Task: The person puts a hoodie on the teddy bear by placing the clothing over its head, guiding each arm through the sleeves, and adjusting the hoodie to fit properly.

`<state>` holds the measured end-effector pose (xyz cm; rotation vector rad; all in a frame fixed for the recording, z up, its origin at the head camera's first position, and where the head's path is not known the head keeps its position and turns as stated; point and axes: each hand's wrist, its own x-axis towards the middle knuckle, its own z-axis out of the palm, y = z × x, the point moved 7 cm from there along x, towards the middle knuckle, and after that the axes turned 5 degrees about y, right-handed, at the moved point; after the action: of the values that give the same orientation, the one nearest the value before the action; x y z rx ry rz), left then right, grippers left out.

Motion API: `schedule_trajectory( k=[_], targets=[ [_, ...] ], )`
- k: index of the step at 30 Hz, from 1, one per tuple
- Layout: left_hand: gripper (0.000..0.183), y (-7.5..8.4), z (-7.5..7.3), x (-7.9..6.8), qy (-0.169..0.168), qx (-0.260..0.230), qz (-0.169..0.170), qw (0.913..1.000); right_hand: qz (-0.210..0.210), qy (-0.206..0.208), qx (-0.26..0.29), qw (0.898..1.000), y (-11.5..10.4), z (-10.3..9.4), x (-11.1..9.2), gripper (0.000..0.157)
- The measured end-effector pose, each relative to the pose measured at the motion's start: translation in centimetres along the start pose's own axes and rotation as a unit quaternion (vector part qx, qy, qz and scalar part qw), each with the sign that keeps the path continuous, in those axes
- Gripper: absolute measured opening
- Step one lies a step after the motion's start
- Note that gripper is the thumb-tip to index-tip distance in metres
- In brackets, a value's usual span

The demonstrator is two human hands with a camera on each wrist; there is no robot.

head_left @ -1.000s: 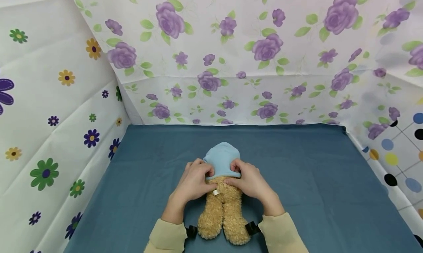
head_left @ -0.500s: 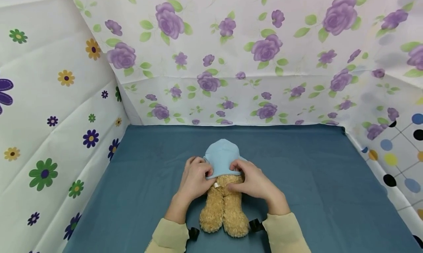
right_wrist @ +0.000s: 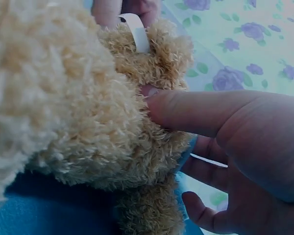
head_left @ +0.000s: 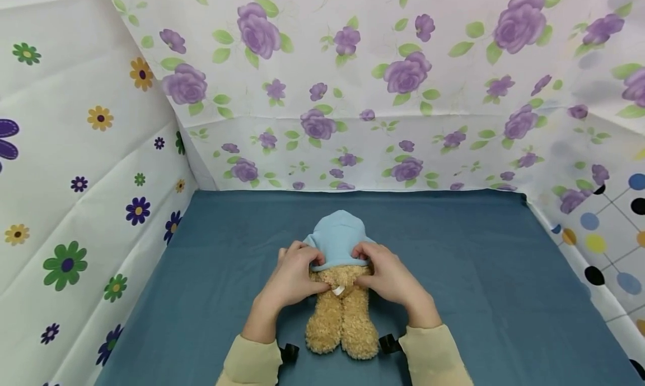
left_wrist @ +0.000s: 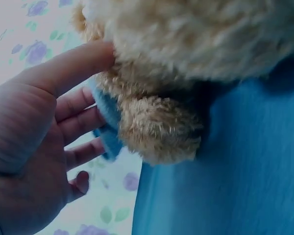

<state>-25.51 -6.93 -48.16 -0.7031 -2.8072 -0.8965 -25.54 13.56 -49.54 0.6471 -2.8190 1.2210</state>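
Observation:
A curly tan teddy bear [head_left: 342,319] lies on the table, legs toward the person, with a light blue garment [head_left: 339,237] over its upper part. My left hand [head_left: 294,274] grips the garment's lower edge on the left, its thumb on the fur. On the other side my right hand [head_left: 390,274] pinches the same edge, and its thumb [right_wrist: 186,110] presses into the fur. A white tag [right_wrist: 137,32] sticks out of the bear between the hands. Blue cloth [left_wrist: 105,110] shows past the fingers in the left wrist view. The bear's head is hidden.
A dark blue cloth [head_left: 453,251] covers the table. Behind it hangs a white curtain with purple roses [head_left: 322,94]; a flower-printed sheet [head_left: 90,195] stands at the left and a dotted one [head_left: 615,251] at the right. Black straps [head_left: 389,344] show at the cuffs.
The bear and garment have shifted slightly away from the person. The white tag now sits farther right, and a blue flap shows beside the left hand. Both hands keep to the hem.

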Motion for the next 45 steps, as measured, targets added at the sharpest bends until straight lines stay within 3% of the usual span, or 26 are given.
schedule_trajectory(
  k=[14,23,31,35,40,43,45],
  targets=[
    [0.045,0.9,0.4,0.4,0.096,0.062,0.057,0.9918,-0.011,0.048,-0.044,0.998,0.1,-0.1,0.0,0.026],
    [0.064,1.3,0.6,0.7,0.150,0.081,0.087,0.9816,-0.033,0.104,-0.075,0.991,-0.6,0.2,0.3,0.034],
    [0.064,1.8,0.7,0.8,0.185,0.085,0.114,0.9724,-0.040,0.137,-0.056,0.988,-0.9,1.0,0.4,0.047],
    [0.065,1.2,0.9,0.9,0.168,0.073,0.100,0.9780,-0.034,0.145,-0.040,0.988,-0.9,1.3,0.3,0.048],
    [0.048,-1.2,0.4,0.8,0.068,0.005,0.034,0.9971,-0.012,0.070,0.011,0.997,-0.1,0.9,0.1,0.036],
    [0.030,-2.1,0.0,0.5,0.023,-0.031,0.009,0.9992,-0.005,0.031,0.025,0.999,0.5,0.3,-0.1,0.033],
    [0.030,-2.1,-0.1,0.4,0.007,-0.034,0.008,0.9994,0.000,0.030,-0.001,1.000,0.8,-0.1,-0.2,0.039]
  ],
)
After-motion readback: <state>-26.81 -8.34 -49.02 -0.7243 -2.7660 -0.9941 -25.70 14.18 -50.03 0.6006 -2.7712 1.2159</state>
